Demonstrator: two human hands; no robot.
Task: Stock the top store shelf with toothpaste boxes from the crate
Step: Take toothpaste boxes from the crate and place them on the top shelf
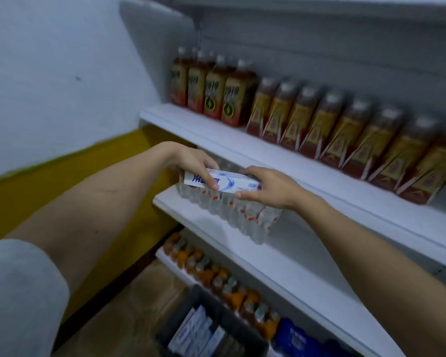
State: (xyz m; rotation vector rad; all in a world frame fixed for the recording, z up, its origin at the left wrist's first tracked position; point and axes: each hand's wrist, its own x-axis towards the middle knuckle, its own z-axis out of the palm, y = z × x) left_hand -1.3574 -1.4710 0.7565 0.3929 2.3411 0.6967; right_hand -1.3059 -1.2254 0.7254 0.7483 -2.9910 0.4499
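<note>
A white-and-blue toothpaste box point(220, 182) sits mid-frame, level, in front of the clear water bottles point(232, 210). The left hand point(196, 163) curls over its 9 o'clock end, the right hand point(264, 186) pinches its 3 o'clock end. At 6 o'clock the dark crate point(204, 300) holds more boxes (count unclear). The top shelf point(319, 11), at 12 o'clock, shows no toothpaste, so most stocking seems left

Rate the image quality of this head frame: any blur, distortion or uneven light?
Head view: dim, bluish light; wide-angle bending tilts and curves the shelves. Both hands and the toothpaste box are fairly sharp; the brown bottles at right smear, and the crate at the bottom edge is soft.
</note>
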